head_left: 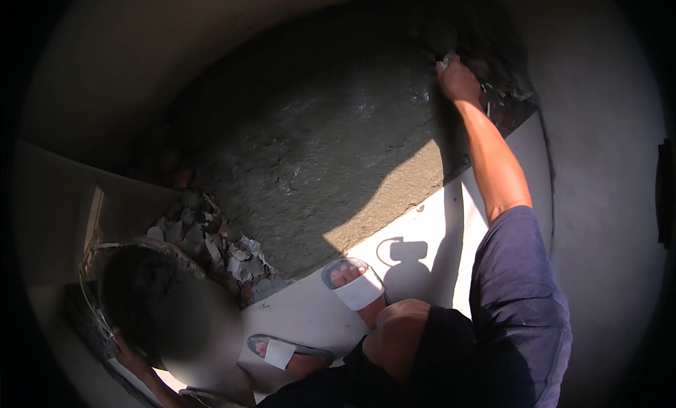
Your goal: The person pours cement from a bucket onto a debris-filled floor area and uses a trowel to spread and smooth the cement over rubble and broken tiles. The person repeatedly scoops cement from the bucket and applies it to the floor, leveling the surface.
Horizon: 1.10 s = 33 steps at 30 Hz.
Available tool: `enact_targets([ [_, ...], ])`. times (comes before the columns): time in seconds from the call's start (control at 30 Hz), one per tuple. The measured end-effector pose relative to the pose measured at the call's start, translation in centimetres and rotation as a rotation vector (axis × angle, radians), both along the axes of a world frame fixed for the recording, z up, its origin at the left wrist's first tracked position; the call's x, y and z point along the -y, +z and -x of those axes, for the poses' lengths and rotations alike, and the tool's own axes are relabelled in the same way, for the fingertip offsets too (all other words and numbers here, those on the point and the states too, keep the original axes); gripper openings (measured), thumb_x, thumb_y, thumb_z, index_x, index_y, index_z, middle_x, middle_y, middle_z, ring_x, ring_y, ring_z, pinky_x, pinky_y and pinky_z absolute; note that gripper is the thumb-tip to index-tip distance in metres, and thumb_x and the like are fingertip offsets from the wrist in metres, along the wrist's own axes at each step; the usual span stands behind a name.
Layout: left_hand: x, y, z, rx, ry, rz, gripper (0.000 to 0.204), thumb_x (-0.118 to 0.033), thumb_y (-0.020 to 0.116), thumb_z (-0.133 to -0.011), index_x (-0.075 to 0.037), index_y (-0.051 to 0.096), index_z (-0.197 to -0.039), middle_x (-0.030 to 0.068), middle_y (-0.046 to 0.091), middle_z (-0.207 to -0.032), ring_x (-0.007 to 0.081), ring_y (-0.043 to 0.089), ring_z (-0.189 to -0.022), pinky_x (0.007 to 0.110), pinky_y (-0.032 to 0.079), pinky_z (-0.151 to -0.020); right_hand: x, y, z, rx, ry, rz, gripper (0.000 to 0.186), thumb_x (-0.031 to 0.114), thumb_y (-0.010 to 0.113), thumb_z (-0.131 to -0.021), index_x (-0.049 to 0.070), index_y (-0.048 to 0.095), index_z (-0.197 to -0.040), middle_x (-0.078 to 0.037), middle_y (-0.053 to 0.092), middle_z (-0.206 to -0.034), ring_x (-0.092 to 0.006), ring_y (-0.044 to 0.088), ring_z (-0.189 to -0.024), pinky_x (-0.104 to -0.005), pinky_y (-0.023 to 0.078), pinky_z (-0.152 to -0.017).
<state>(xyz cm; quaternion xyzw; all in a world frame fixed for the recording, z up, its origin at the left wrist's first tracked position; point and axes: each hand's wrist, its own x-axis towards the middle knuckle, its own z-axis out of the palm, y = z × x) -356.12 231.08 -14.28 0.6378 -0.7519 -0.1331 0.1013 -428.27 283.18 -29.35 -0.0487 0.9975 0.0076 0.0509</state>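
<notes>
My right hand (459, 80) is stretched to the far right, closed around the handle of a trowel (442, 43). The trowel's blade lies dim in shadow at the edge of a spread of wet grey mortar (317, 140). Rough rubble borders the mortar beside that hand. At the lower left, my left hand (127, 352) grips the side of a dark round bucket (134, 288). Part of the bucket is blurred, and its contents cannot be made out. A mortar-crusted rim or cord runs along its top.
A heap of broken rubble (211, 242) lies between bucket and mortar. My sandalled feet (355, 285) stand on a pale sunlit slab (394, 295) at the mortar's near edge. Plain walls rise at the right (598, 197) and far side. A pale panel (91, 176) stands at left.
</notes>
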Motion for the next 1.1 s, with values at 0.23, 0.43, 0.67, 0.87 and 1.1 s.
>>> enact_targets([
  [0.23,-1.1,0.6,1.5,-0.102,0.021,-0.041,0.058,-0.044,0.053,-0.095,0.01,0.06,-0.116,0.0247,0.063,-0.113,0.0356,0.058,-0.1,0.041,0.042,-0.093,1.4,0.4,-2.1,0.093,0.009,-0.029,0.046,0.041,0.052,-0.093,0.005,0.055,-0.121,-0.028,0.064,-0.11,-0.0452,0.061,-0.106,-0.0519,0.048,-0.09],
  [0.43,-3.5,1.0,5.0,-0.236,0.05,-0.039,0.057,-0.043,0.057,-0.093,0.01,0.06,-0.114,0.0211,0.065,-0.109,0.0288,0.059,-0.096,0.038,0.044,-0.09,4.6,7.2,-11.8,0.07,0.339,0.257,0.044,0.04,0.055,-0.091,-0.003,0.06,-0.103,-0.026,0.068,-0.092,-0.0433,0.065,-0.094,-0.0492,0.049,-0.081],
  [0.67,-4.8,2.3,8.3,-0.218,0.011,-0.072,0.045,-0.039,0.062,-0.091,0.005,0.065,-0.1,0.0122,0.067,-0.094,0.0201,0.057,-0.084,0.035,0.044,-0.083,10.6,9.3,-19.4,0.355,0.387,0.295,0.043,0.038,0.055,-0.092,-0.004,0.059,-0.102,-0.026,0.067,-0.089,-0.0414,0.066,-0.09,-0.0468,0.05,-0.081],
  [0.87,-6.0,2.7,10.1,-0.26,-0.022,-0.01,0.046,-0.038,0.067,-0.089,0.007,0.065,-0.101,0.0124,0.068,-0.09,0.0199,0.058,-0.081,0.033,0.045,-0.081,11.3,12.1,-25.0,0.44,0.631,0.347,0.035,0.031,0.06,-0.091,0.001,0.059,-0.107,-0.021,0.066,-0.089,-0.0373,0.066,-0.083,-0.0466,0.051,-0.076],
  [1.1,-6.6,3.4,12.4,-0.283,-0.055,-0.038,0.054,-0.047,0.073,-0.081,0.006,0.067,-0.091,0.0174,0.068,-0.087,0.0224,0.062,-0.082,0.036,0.048,-0.081,26.1,11.7,-33.7,0.213,1.428,0.158,0.017,0.013,0.061,-0.083,0.001,0.06,-0.096,-0.018,0.068,-0.086,-0.0322,0.069,-0.073,-0.0396,0.054,-0.062],
])
